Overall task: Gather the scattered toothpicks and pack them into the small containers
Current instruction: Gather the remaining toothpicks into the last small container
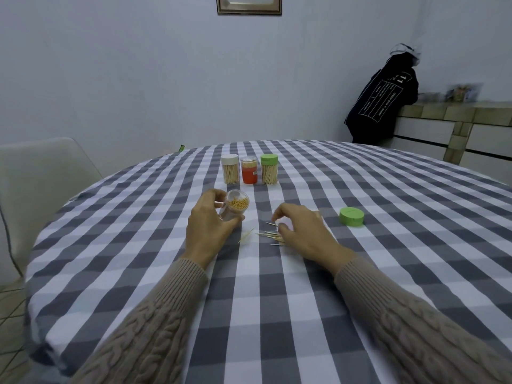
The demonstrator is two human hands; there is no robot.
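A pale wall (138, 79) is closing the room behind, and a round table (388, 245) under a grey and white checked cloth is filling most of the view. A light chair (36, 173) is standing at the table's left side, and a dark garment (385, 103) with white print is hanging at the right, beside a tiled counter (457, 126). The lower part of a picture frame (248, 5) is showing at the top edge.

Two arms in beige knitted sleeves are reaching over the cloth. The left hand (207, 225) is grasping an open clear container (235, 207) – the fingers are curling round its body, and it is leaning with its mouth toward the camera, nearly full of toothpicks. The right hand (302, 231) is hanging just over the scattered toothpicks (273, 236), its fingers bending down toward them; whether it is pinching any I cannot tell.

Farther back three closed containers are standing in a row, close together: a white-lidded jar (230, 169), an orange jar (249, 170) and a green-lidded jar (269, 169). A loose green lid (352, 216) is lying to the right of the right hand, apart from it. Two more toothpicks (246, 235) are lying between the hands – very thin against the cloth.
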